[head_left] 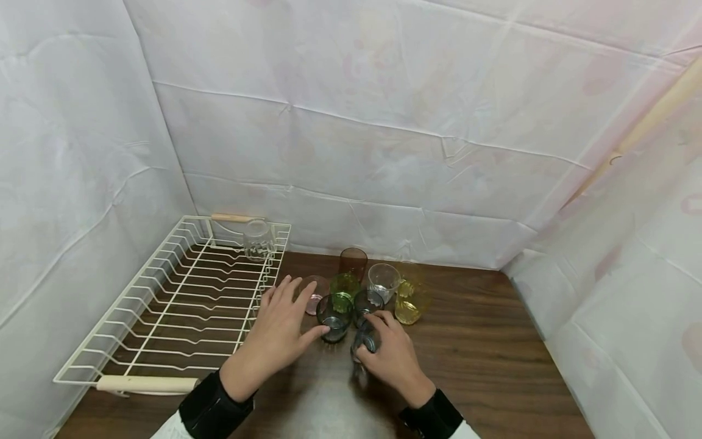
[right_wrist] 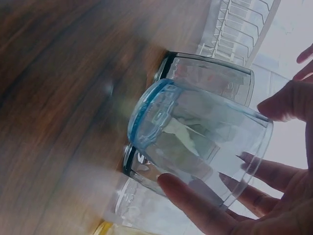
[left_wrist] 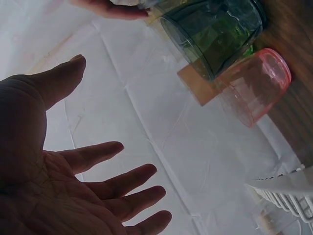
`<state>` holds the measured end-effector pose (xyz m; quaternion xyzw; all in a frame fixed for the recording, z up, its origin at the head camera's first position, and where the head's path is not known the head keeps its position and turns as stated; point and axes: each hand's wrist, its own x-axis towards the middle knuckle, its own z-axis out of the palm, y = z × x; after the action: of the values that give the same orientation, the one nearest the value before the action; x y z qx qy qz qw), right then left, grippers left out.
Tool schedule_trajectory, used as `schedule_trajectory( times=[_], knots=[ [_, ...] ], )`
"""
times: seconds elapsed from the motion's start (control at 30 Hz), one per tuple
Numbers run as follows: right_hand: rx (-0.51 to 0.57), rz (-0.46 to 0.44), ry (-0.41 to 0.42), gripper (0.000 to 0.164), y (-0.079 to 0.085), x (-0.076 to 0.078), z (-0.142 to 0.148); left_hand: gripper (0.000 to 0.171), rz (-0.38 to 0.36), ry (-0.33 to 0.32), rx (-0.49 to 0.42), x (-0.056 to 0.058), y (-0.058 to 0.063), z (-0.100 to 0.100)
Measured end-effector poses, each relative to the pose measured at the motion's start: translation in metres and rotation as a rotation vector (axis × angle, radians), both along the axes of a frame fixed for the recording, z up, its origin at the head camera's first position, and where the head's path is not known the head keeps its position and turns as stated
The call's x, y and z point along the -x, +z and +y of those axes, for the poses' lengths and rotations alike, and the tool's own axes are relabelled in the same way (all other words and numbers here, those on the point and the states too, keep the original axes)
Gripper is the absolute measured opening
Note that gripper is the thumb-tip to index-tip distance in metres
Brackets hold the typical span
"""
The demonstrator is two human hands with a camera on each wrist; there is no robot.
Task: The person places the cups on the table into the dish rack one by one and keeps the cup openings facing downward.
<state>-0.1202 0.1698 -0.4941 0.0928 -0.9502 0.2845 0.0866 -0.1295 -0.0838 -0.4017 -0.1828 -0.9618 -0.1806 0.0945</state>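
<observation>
My right hand [head_left: 392,356] grips a pale blue clear glass [right_wrist: 195,142] round its sides near the rim, thumb on one side and fingers on the other. Its thick blue base shows plainly in the right wrist view. My left hand [head_left: 274,335] is spread with nothing in it, palm facing a dark grey glass [head_left: 336,320]; the left wrist view shows a gap between them. Behind stand another dark glass [head_left: 368,302], a green glass [head_left: 345,286], a pink glass [left_wrist: 257,85], a brown glass [head_left: 353,262], a clear glass [head_left: 384,280] and yellow glassware [head_left: 408,305].
A white wire dish rack [head_left: 164,311] with wooden handles [head_left: 145,384] stands on the left, a clear glass [head_left: 258,239] in its far right corner. White cloth walls [head_left: 351,146] surround the dark wooden table [head_left: 482,360] at the back and sides.
</observation>
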Motion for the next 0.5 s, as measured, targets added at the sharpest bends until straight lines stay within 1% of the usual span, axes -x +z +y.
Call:
schedule_trajectory(
  times=[0.1,0.3,0.43,0.5],
  knots=[
    [0.022,-0.006,-0.006,0.057,-0.001,-0.001,0.002,0.084,-0.011,-0.006,0.003,0.000,-0.001,0.001],
    [0.094,-0.009,-0.036,0.056,-0.001,-0.003,0.009,0.085,0.003,-0.014,0.016,0.000,-0.004,0.005],
    [0.195,-0.021,-0.035,0.054,-0.001,-0.004,0.012,0.085,0.006,-0.016,0.018,-0.001,-0.005,0.007],
    [0.265,-0.039,-0.040,0.053,-0.001,-0.005,0.015,0.085,0.010,-0.018,0.016,-0.002,-0.006,0.008]
  ],
)
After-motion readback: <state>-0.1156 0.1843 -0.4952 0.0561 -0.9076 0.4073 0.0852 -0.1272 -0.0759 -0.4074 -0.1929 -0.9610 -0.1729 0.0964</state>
